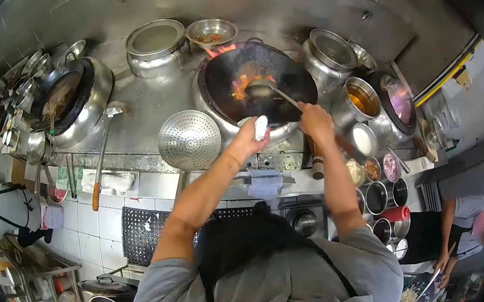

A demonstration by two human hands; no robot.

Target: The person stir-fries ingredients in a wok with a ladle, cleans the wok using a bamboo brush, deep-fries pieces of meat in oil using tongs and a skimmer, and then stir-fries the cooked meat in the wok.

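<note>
A black wok (228, 89) tilts over a round steel burner, with flames (221, 51) at its far left rim. Orange and yellow food pieces (239, 87) lie inside it. At the near rim, my left hand (247, 141) is closed around a folded white cloth (261, 127); whether it also grips the wok's edge is hidden. My right hand (315, 121) wraps around the handle of a ladle (261, 87), whose bowl is down in the wok beside the food. Left of my left hand, a perforated steel strainer (190, 140) rests on the counter.
Lidded pots (156, 41) and a food bowl (212, 32) stand behind. On the right are an orange-liquid pot (362, 100) and several ingredient containers (392, 167). A second wok (60, 101) sits left. One person (13, 209) is at left, another (445, 228) at lower right.
</note>
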